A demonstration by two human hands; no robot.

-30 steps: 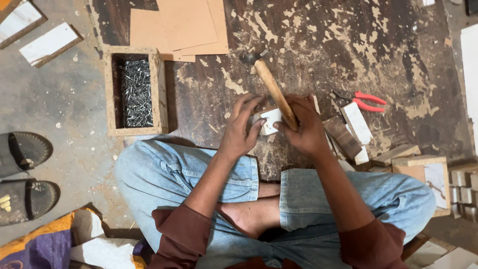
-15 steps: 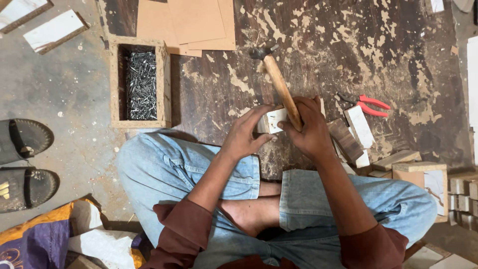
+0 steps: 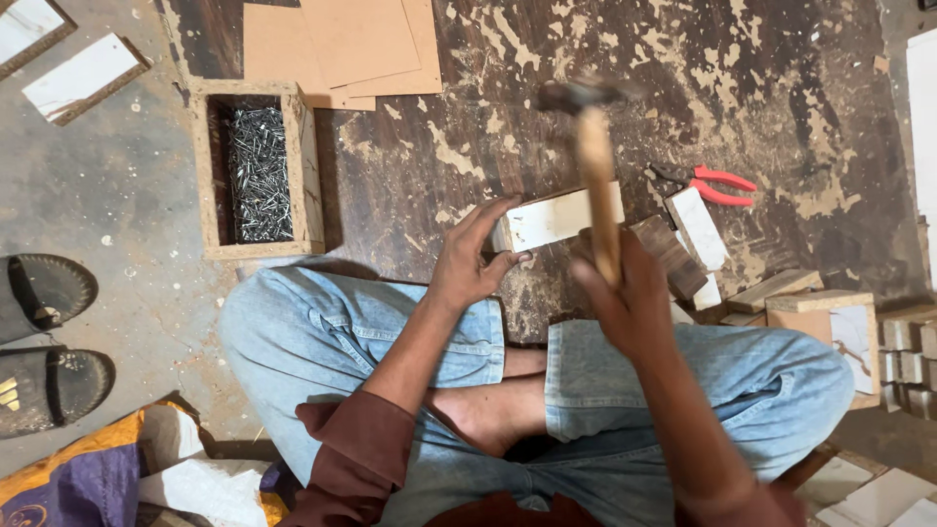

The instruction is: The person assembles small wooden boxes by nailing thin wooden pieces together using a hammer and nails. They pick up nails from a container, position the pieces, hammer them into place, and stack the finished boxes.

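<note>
Sitting cross-legged, the person steadies a small white-faced wood block [image 3: 558, 217] on the worn floor [image 3: 781, 88] with left hand [image 3: 468, 262] fingers pinching its end. Right hand [image 3: 630, 303] is clenched round a hammer [image 3: 591, 166], raised blurred above the block

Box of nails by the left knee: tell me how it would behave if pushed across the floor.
The box of nails is filled nearly to its rim with metal nails, so it is probably heavy for its size. Its flat, wide base suggests it would slide rather than tip. The floor looks rough and gritty, so it would likely drag and scrape.
</note>
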